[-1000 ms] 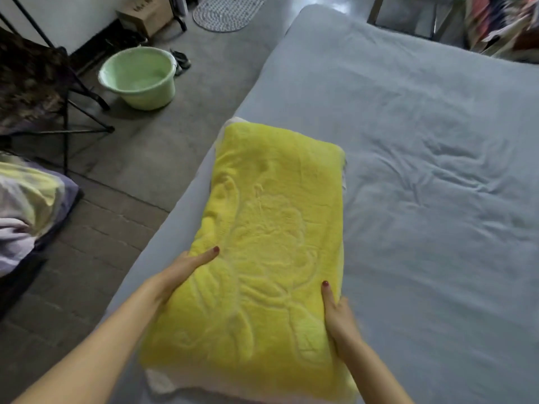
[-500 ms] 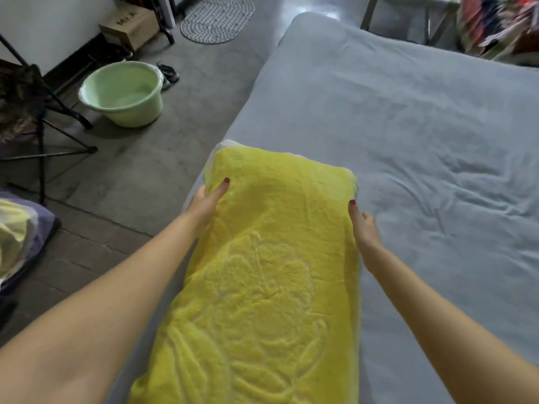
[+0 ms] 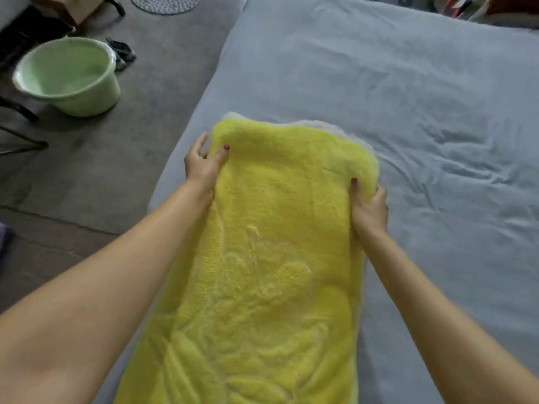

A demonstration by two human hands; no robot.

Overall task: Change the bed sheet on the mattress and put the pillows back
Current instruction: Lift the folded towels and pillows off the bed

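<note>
pillow [image 3: 271, 243] now gripped nearer its far end by both hands.

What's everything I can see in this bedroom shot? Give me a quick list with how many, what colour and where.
pillow: one, yellow towelling top with a white edge showing, lying lengthwise on the near left part of the bed
bed sheet: one, pale blue-grey, spread over the mattress, creased at right
basin: one, light green, on the floor at upper left
cardboard box: one, brown, top left by the wall
mat: one, pale woven, on the floor at top
slippers: dark, beside the basin, count unclear
left hand: grips the pillow's far left corner
right hand: grips the pillow's right edge
</note>
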